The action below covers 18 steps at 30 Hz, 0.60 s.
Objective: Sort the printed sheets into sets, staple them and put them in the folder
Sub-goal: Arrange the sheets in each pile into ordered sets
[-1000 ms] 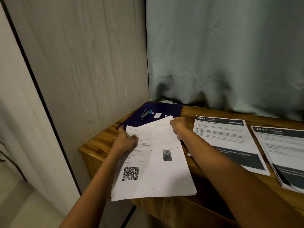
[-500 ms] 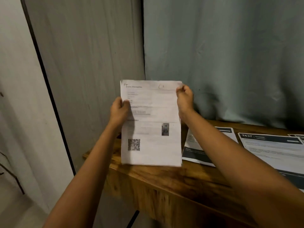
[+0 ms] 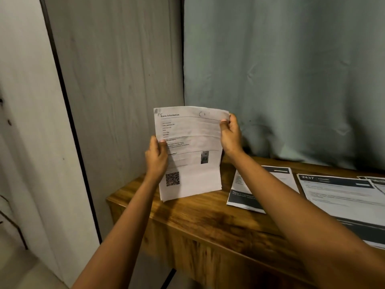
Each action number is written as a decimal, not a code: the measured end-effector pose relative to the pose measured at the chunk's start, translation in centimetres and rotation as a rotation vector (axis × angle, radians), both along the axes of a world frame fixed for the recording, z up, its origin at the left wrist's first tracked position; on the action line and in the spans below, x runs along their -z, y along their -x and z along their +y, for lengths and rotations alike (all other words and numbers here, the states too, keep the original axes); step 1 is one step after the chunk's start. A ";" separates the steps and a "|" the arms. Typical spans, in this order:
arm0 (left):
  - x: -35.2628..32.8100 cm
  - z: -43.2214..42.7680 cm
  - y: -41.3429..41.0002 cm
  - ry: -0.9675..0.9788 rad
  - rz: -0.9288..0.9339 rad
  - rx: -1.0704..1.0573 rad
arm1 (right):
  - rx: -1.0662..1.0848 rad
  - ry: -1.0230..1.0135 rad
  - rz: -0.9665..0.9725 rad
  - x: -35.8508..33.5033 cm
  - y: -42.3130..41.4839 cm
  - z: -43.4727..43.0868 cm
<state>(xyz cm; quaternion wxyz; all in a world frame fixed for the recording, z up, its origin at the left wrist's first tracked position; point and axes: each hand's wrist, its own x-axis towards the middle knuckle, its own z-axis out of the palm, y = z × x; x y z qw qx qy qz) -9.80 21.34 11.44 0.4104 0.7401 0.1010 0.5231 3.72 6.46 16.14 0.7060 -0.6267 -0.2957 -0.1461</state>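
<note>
- I'm holding the stack of printed sheets (image 3: 193, 142) upright over the bench (image 3: 198, 215).
- Left hand (image 3: 156, 157) pinches its side edge, right hand (image 3: 230, 135) the top corner.
- Light, floppy paper imo, so grip opposite edges.

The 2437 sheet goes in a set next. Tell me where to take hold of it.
Probably its left edge, coming from the left: the 2437 sheet lies flat on the table, and a strip of bare wood shows along that edge, while another sheet lies at its far right corner.
</note>
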 end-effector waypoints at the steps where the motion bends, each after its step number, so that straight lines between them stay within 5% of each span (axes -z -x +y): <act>1: -0.2 0.0 0.1 -0.007 -0.003 -0.005 | 0.012 -0.008 -0.006 -0.3 0.0 0.0; 11: -3.0 0.7 0.2 0.084 0.019 0.015 | 0.162 -0.002 -0.045 -3.2 -0.9 -0.2; 18: -2.8 1.9 0.4 0.427 0.131 0.377 | 0.099 0.171 0.249 -2.0 -2.9 0.3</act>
